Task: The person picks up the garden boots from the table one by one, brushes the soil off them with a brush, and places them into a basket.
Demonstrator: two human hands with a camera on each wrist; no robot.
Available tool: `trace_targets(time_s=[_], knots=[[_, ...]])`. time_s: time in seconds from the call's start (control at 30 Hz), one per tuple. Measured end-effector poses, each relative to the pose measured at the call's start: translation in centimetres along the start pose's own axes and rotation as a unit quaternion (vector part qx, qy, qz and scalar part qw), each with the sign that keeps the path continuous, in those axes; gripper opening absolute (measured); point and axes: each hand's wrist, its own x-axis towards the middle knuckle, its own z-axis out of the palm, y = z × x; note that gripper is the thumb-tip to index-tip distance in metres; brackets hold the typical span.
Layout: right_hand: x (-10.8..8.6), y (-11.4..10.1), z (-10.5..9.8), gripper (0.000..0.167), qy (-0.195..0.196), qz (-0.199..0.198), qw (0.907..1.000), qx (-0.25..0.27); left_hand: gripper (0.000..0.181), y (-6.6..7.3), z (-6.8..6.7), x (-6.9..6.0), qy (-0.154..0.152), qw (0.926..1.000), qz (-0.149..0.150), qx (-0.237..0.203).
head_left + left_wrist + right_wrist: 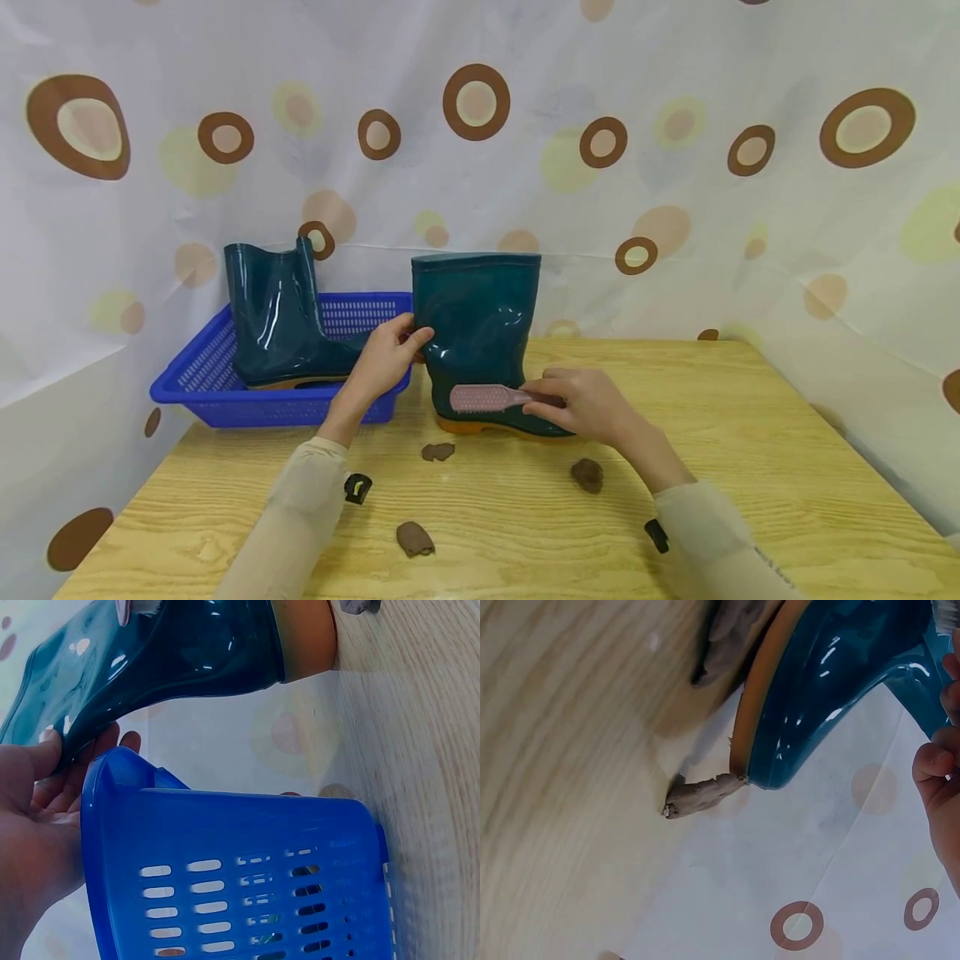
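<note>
A dark teal rain boot (477, 325) with an orange sole stands upright on the table, its toe towards the right. My left hand (384, 354) pinches the back of its shaft between thumb and fingers; the left wrist view shows the thumb (46, 754) on the near side. In my right hand (588, 404) is a pink brush (480, 398), gripped by its handle, its head against the lower part of the boot. Whether the bristles touch the boot cannot be seen in the head view. Only part of the right hand (941, 776) shows in the right wrist view.
A blue plastic basket (277, 412) at the left holds a second teal boot (273, 317). Brown clay-like lumps lie on the table: one piece (438, 452) before the heel, another (415, 539) nearer me, a third (587, 475) by the right wrist. A patterned sheet (675, 275) hangs behind.
</note>
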Motion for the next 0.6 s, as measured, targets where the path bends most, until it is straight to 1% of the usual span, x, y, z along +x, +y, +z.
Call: trace_targets(time_s=[0.13,0.3,0.5,0.6], knots=[[-0.3,-0.2,0.2,0.024,-0.005,0.004,0.9999,0.009,0.031,0.1,0.0,0.0,0.001,1.0000,0.001,0.000],[-0.6,-0.1,0.1,0.024,0.011,0.005,0.9997,0.023,0.032,0.2,0.0,0.1,0.000,1.0000,0.001,-0.001],[-1.4,0.1,-0.1,0.024,0.016,0.020,0.9990,0.036,0.032,0.2,-0.1,0.0,0.001,1.0000,0.000,0.002],[-1.7,0.1,-0.1,0.023,0.017,0.028,0.9989,0.034,0.032,0.0,0.0,0.0,0.000,1.0000,0.001,0.002]])
